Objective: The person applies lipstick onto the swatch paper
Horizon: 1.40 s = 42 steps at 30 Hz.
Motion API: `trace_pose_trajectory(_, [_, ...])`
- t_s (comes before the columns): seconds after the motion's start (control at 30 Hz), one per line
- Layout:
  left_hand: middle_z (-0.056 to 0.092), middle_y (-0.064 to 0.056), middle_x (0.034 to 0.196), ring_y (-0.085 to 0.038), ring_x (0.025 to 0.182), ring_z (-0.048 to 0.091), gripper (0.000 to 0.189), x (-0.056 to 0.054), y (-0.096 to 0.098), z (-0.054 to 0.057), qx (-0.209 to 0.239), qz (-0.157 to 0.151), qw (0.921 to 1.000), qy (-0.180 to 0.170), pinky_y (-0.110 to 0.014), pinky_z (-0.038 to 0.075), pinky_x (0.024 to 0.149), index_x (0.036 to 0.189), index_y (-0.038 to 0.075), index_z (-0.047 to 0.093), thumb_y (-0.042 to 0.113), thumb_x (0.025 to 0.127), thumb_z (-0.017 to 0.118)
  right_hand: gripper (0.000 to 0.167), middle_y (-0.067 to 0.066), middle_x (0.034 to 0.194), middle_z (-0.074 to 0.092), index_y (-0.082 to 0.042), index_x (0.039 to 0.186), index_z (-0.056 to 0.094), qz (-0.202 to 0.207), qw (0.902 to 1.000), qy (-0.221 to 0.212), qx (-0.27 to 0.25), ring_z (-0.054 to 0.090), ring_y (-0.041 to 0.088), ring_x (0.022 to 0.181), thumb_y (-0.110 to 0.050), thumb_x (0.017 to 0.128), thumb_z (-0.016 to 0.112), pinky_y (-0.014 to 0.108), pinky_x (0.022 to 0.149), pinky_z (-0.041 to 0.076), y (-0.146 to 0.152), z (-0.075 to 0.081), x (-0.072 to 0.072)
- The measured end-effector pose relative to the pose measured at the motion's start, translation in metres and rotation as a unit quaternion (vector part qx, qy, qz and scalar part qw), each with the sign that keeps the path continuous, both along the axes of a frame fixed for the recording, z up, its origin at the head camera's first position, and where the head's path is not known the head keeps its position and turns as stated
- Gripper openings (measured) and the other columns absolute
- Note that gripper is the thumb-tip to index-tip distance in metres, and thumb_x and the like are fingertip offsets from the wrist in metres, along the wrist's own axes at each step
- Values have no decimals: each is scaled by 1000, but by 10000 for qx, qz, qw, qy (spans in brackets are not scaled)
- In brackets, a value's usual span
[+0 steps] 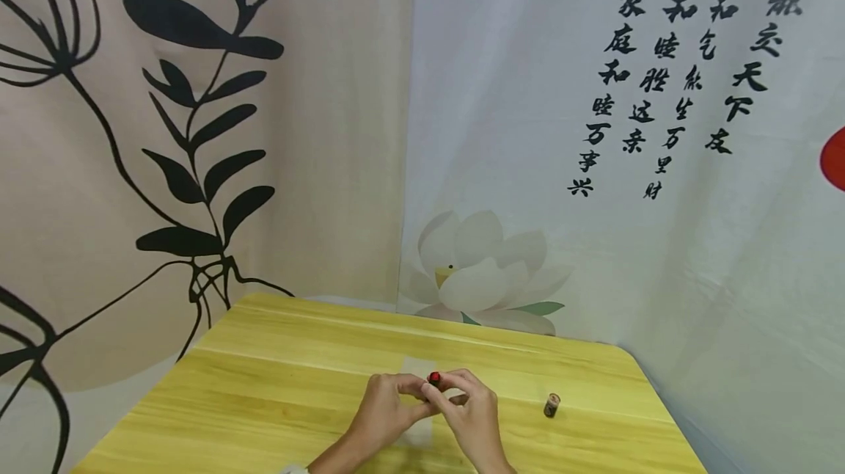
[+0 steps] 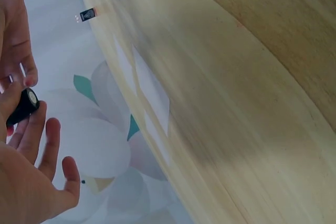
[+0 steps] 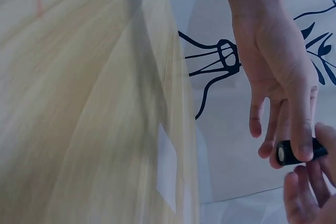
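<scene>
Between both hands, above the middle of the table, is a small black tube (image 1: pixel 434 379) with a red end, like a lipstick. Its other end shows a pale round face in the left wrist view, where the black tube (image 2: pixel 23 107) is partly covered by fingers. My left hand (image 1: pixel 385 409) pinches it; its thumb lies along the tube (image 3: pixel 315 150) in the right wrist view. Fingertips of my right hand (image 1: pixel 477 415) grip it from the other side. A short dark cylinder (image 1: pixel 551 406) with a copper-coloured top stands on the table, right of the hands.
The yellow wood-grain table (image 1: pixel 277 378) has rounded far corners. A pale rectangular patch (image 1: pixel 417 436) lies on it beneath the hands. Behind the far edge hang printed cloths, one with a dark plant (image 1: pixel 224 122), one with a lotus (image 1: pixel 485 276) and writing.
</scene>
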State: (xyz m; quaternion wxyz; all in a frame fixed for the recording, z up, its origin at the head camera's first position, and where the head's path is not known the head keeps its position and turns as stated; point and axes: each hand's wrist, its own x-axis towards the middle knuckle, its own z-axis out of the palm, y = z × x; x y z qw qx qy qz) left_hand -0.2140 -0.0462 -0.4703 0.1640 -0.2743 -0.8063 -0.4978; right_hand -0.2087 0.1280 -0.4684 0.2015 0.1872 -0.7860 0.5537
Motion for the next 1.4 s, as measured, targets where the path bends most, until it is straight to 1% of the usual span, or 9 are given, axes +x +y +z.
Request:
trace_pose_trajectory(0.13, [77, 17, 93, -5, 91, 73, 28, 0, 0, 0, 48, -36, 10000, -76, -44, 60, 90, 101, 18, 83, 43, 88, 81, 23, 0, 111, 72, -16, 116, 78, 464, 9979, -437, 133, 69, 13, 102, -30, 97, 75, 26, 80, 60, 5, 2, -1])
trace_pose_trajectory(0.27, [77, 17, 93, -5, 91, 73, 24, 1, -1, 1, 39, -89, 9999, -90, -46, 59, 92, 101, 21, 83, 41, 88, 82, 27, -1, 115, 72, -15, 123, 76, 764, 9950, -507, 389, 69, 15, 106, -31, 102, 68, 27, 84, 59, 10, 2, -4])
trace_pose_trajectory(0.53, [77, 17, 94, -4, 91, 72, 24, 3, 0, -1, 29, -124, 9998, -140, -49, 58, 93, 101, 21, 83, 41, 88, 82, 19, -7, 104, 76, -19, 104, 81, 299, 9982, -491, 155, 72, 10, 94, -34, 92, 80, 27, 79, 60, 9, 1, -4])
trace_pose_trajectory(0.7, [77, 16, 95, -4, 91, 72, 26, 3, 1, -2, 40, -88, 9998, -152, -47, 58, 93, 101, 21, 84, 43, 88, 81, 16, -7, 102, 76, -20, 100, 80, 170, 9982, -570, 8, 71, 10, 94, -34, 91, 81, 27, 79, 60, 6, 1, -3])
trace_pose_trajectory(0.8, [77, 15, 98, -7, 95, 73, 28, 2, 0, -3, -11, -66, 9999, -123, -48, 58, 94, 104, 19, 83, 43, 90, 80, 19, -6, 103, 76, -21, 103, 79, 208, 9980, -604, 39, 71, 11, 95, -34, 90, 82, 27, 79, 60, 6, 0, -3])
trace_pose_trajectory(0.93, [77, 13, 100, -14, 100, 73, 30, -2, -7, 0, -274, 75, 9996, -38, -56, 55, 96, 110, 14, 81, 37, 92, 79, 35, -1, 110, 74, -18, 121, 72, 367, 9968, -595, 400, 71, 21, 100, -35, 92, 81, 27, 76, 59, 10, 0, -8])
trace_pose_trajectory(1.03, [76, 10, 99, -20, 100, 71, 29, -10, -17, 5, -585, 313, 9978, -84, -58, 54, 93, 115, 11, 79, 30, 93, 80, 43, 4, 118, 73, -15, 130, 67, 385, 9946, -518, 807, 70, 29, 104, -36, 94, 78, 26, 74, 59, 17, 1, -17])
trace_pose_trajectory(1.17, [74, 5, 100, -21, 98, 67, 32, -28, -33, 11, -1140, 757, 9905, -128, -53, 55, 87, 122, 11, 77, 23, 92, 81, 35, 4, 122, 72, -14, 124, 71, 168, 9899, -332, 1370, 68, 30, 107, -35, 96, 77, 25, 76, 58, 31, -1, -35])
trace_pose_trajectory(1.4, [75, 4, 91, -25, 95, 66, 33, -68, -49, 15, -2071, 1221, 9707, 14, -58, 45, 97, 116, 17, 75, 28, 87, 86, 30, 12, 121, 73, -7, 122, 74, 203, 9752, -289, 2186, 67, 39, 112, -23, 97, 76, 55, 86, 58, 45, -13, -70])
